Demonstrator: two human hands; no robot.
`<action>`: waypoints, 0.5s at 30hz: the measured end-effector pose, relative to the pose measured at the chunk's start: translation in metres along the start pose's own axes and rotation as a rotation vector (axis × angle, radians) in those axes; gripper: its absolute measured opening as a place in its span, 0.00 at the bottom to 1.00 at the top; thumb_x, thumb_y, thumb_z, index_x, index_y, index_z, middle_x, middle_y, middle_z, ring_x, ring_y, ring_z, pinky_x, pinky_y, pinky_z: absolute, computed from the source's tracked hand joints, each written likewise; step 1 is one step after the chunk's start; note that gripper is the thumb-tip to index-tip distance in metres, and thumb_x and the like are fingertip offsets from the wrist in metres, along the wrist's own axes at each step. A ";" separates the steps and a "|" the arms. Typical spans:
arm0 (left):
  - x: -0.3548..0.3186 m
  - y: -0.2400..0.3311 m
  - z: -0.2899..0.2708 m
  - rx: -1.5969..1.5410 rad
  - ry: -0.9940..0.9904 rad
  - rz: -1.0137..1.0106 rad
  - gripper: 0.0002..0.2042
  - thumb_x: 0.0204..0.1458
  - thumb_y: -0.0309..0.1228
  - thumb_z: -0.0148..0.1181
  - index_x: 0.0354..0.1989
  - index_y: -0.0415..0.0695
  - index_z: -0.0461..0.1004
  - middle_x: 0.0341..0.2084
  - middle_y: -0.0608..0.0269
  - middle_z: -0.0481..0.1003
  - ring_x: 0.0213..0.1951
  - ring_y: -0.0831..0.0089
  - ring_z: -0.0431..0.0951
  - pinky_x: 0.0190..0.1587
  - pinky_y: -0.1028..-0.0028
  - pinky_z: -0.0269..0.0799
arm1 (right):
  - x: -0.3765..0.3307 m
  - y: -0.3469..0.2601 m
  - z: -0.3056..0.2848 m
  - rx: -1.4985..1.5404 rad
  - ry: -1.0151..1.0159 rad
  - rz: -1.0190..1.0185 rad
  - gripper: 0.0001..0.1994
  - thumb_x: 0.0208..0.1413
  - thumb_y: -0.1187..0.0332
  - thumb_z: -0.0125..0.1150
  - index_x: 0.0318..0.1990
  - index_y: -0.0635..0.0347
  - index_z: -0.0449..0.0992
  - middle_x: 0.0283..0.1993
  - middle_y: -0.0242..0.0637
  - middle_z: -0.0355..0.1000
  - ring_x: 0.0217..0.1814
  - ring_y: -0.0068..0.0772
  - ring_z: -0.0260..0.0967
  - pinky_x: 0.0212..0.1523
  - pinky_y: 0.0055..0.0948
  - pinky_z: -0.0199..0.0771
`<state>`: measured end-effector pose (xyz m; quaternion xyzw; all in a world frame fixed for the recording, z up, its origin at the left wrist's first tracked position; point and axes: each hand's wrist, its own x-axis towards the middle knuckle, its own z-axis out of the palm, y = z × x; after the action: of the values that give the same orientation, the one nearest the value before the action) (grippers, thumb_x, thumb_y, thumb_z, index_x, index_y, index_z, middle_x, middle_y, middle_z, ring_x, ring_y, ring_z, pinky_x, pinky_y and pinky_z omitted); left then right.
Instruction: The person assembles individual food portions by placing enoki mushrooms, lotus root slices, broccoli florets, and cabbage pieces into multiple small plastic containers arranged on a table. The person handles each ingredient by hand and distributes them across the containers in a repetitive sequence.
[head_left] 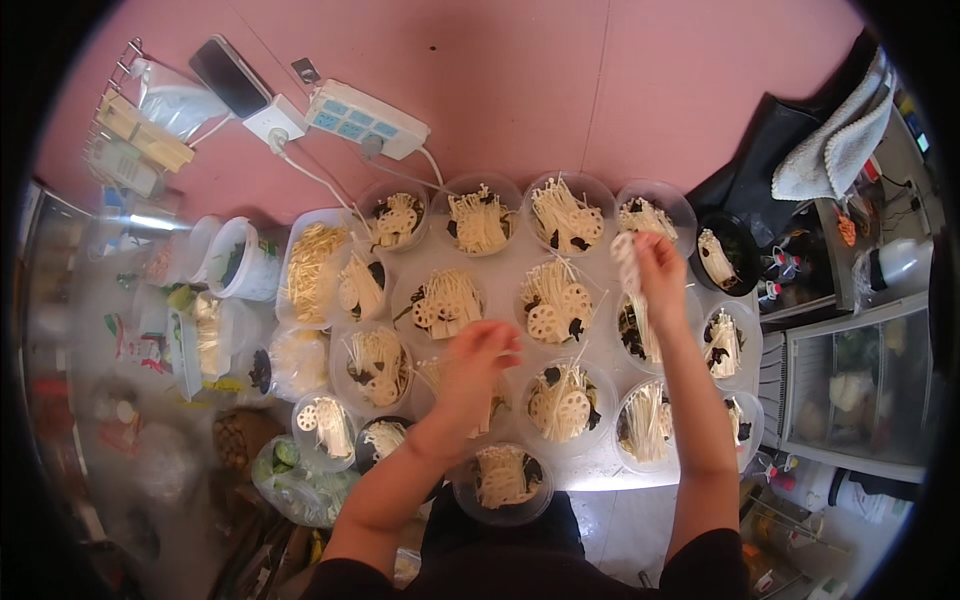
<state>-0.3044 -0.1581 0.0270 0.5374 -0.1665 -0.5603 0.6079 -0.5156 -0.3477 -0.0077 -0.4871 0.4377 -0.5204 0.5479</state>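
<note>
My right hand [659, 270] is raised over the right side of the table, its fingers pinching pale lotus root slices [626, 262], a little blurred. Below it stands a clear bowl with enoki mushrooms [640, 325]. My left hand [484, 352] hovers near the middle with its fingers loosely bent and apart; I see nothing in them. Just beyond it, one bowl holds enoki, lotus root slices [446, 312] and dark fungus. My left forearm partly hides another bowl [428, 375]. Nearest my body, a round clear bowl [503, 484] is filled with enoki and dark pieces.
Several similar filled bowls crowd the white table [497, 367]. At left are a tub of yellowish strips [316, 270], more containers and a bag of green vegetables [290, 480]. A power strip [366, 118] and phone [231, 76] are on the pink wall; a glass-door cabinet [855, 390] stands right.
</note>
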 end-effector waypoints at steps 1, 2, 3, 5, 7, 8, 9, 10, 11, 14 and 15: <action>-0.010 0.007 -0.018 0.005 0.022 0.035 0.06 0.62 0.28 0.54 0.43 0.42 0.73 0.38 0.63 0.76 0.39 0.75 0.77 0.40 0.73 0.76 | 0.024 0.005 -0.012 0.023 0.072 -0.056 0.07 0.63 0.67 0.57 0.39 0.62 0.77 0.31 0.25 0.73 0.30 0.15 0.67 0.32 0.17 0.68; -0.019 0.014 -0.034 -0.013 0.031 0.075 0.05 0.62 0.29 0.54 0.42 0.42 0.73 0.38 0.63 0.76 0.38 0.74 0.77 0.39 0.73 0.75 | 0.050 0.017 -0.033 -0.103 0.104 -0.111 0.09 0.63 0.66 0.57 0.38 0.63 0.77 0.30 0.28 0.74 0.31 0.16 0.67 0.33 0.19 0.68; -0.029 0.021 -0.051 -0.028 0.047 0.117 0.05 0.62 0.29 0.54 0.42 0.42 0.73 0.38 0.62 0.77 0.38 0.74 0.77 0.39 0.73 0.75 | 0.075 0.026 -0.055 -0.224 0.133 -0.163 0.11 0.63 0.65 0.56 0.38 0.64 0.77 0.30 0.30 0.74 0.31 0.18 0.68 0.33 0.22 0.69; -0.048 0.036 -0.088 -0.021 0.170 0.133 0.05 0.62 0.30 0.54 0.41 0.42 0.73 0.37 0.62 0.77 0.38 0.74 0.77 0.38 0.74 0.75 | 0.104 0.028 -0.081 -0.639 0.134 -0.131 0.16 0.64 0.60 0.53 0.39 0.66 0.77 0.31 0.41 0.76 0.33 0.31 0.74 0.35 0.32 0.71; -0.069 0.051 -0.132 -0.068 0.220 0.187 0.05 0.61 0.29 0.55 0.42 0.42 0.73 0.37 0.62 0.77 0.38 0.75 0.76 0.39 0.73 0.76 | 0.118 0.034 -0.090 -0.963 0.240 -0.381 0.20 0.65 0.56 0.49 0.40 0.66 0.78 0.34 0.50 0.76 0.37 0.47 0.76 0.38 0.40 0.72; -0.081 0.059 -0.161 -0.057 0.269 0.227 0.05 0.61 0.29 0.55 0.42 0.43 0.73 0.37 0.63 0.77 0.38 0.75 0.76 0.39 0.73 0.76 | 0.114 0.026 -0.074 -0.907 0.291 -0.325 0.20 0.66 0.55 0.48 0.41 0.65 0.78 0.37 0.54 0.76 0.41 0.55 0.74 0.41 0.42 0.72; -0.094 0.066 -0.190 -0.049 0.318 0.267 0.05 0.61 0.30 0.55 0.42 0.43 0.73 0.37 0.63 0.77 0.38 0.75 0.76 0.39 0.73 0.76 | 0.116 0.033 -0.064 -0.794 0.295 -0.396 0.19 0.66 0.56 0.49 0.43 0.64 0.77 0.37 0.54 0.76 0.41 0.51 0.75 0.43 0.39 0.72; -0.108 0.068 -0.215 -0.049 0.377 0.308 0.05 0.61 0.30 0.55 0.41 0.44 0.73 0.37 0.63 0.77 0.38 0.75 0.76 0.39 0.74 0.76 | 0.111 0.031 -0.045 -0.794 0.259 -0.406 0.19 0.66 0.56 0.49 0.44 0.65 0.77 0.38 0.53 0.76 0.41 0.49 0.75 0.44 0.39 0.72; -0.115 0.068 -0.237 -0.072 0.394 0.300 0.05 0.61 0.30 0.55 0.41 0.44 0.73 0.37 0.63 0.77 0.37 0.75 0.76 0.39 0.74 0.75 | 0.104 0.024 -0.022 -0.790 0.214 -0.420 0.19 0.65 0.56 0.49 0.45 0.65 0.77 0.38 0.53 0.76 0.41 0.47 0.75 0.44 0.38 0.72; -0.132 0.088 -0.310 -0.112 0.511 0.369 0.05 0.61 0.31 0.56 0.41 0.45 0.74 0.36 0.64 0.77 0.36 0.76 0.76 0.40 0.74 0.75 | 0.061 -0.014 0.055 -0.763 0.036 -0.349 0.18 0.67 0.57 0.49 0.45 0.63 0.78 0.41 0.40 0.78 0.41 0.30 0.73 0.46 0.29 0.71; -0.129 0.097 -0.327 -0.143 0.515 0.342 0.05 0.61 0.31 0.56 0.41 0.45 0.74 0.36 0.64 0.77 0.37 0.76 0.76 0.39 0.74 0.75 | 0.048 -0.023 0.084 -0.521 -0.065 -0.335 0.17 0.67 0.58 0.50 0.47 0.63 0.77 0.41 0.36 0.76 0.43 0.25 0.72 0.45 0.26 0.71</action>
<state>-0.0330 0.0857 0.0401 0.5816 -0.0552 -0.3057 0.7518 -0.4328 -0.3886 0.0286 -0.6930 0.4524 -0.4578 0.3249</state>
